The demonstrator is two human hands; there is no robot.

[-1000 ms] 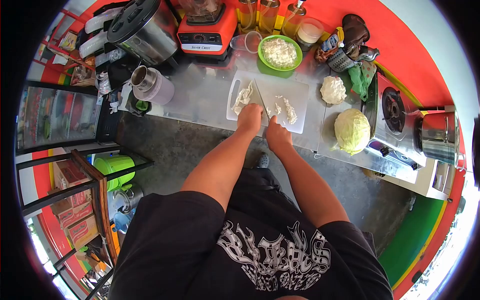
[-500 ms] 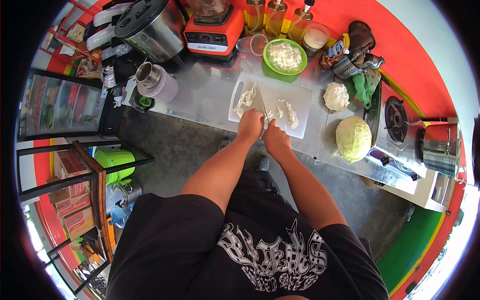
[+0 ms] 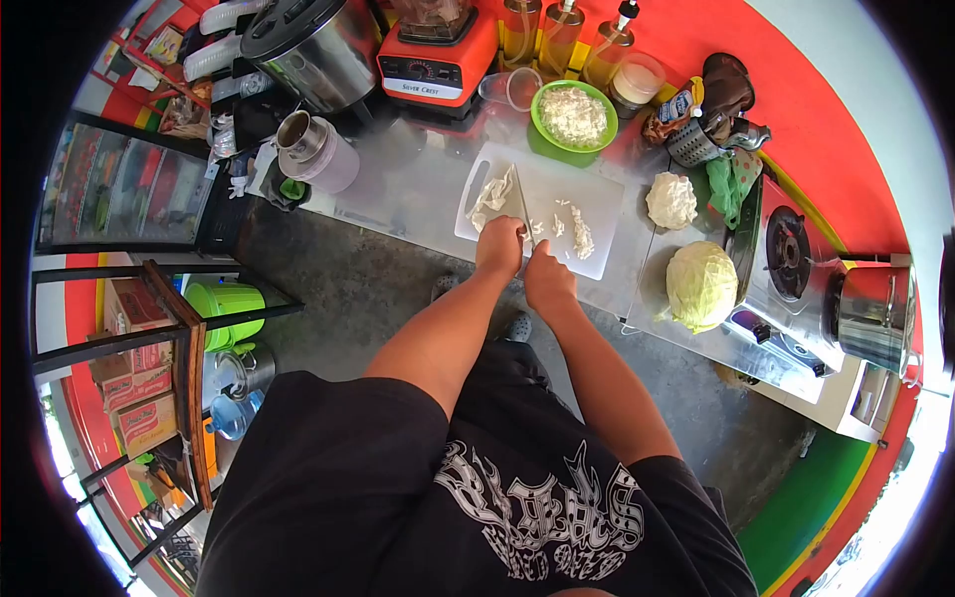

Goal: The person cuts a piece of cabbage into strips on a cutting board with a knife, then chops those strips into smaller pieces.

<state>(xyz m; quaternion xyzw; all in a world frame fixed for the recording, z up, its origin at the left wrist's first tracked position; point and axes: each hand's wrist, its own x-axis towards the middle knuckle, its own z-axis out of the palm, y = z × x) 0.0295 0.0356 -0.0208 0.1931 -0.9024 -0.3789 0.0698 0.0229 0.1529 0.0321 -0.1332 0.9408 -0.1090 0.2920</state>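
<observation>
A white cutting board (image 3: 607, 199) lies on the metal counter. My right hand (image 3: 549, 279) is wrapped round the handle of a knife (image 3: 526, 204), whose blade points away across the board. Just left of the blade, my left hand (image 3: 500, 246) is closed with its fingers curled over the near end of a pale vegetable piece (image 3: 494, 191), which looks like cabbage. Its fingertips are partly hidden. Small chopped white bits (image 3: 582, 235) lie right of the knife. Behind the board, a green bowl (image 3: 575, 147) holds a heap of finely cut white pieces (image 3: 573, 115).
Right of the board are a whole cabbage (image 3: 702, 287), a smaller whitish head (image 3: 672, 200) and a gas stove (image 3: 776, 249). Along the back stand a red blender (image 3: 430, 72), a clear cup (image 3: 510, 90) and oil bottles (image 3: 560, 40). A pink jug (image 3: 323, 164) is at left.
The view has shifted slightly, so the counter items sit a little differently in frame. Both hands stay in nearly the same place on the board, with the knife still between them.
</observation>
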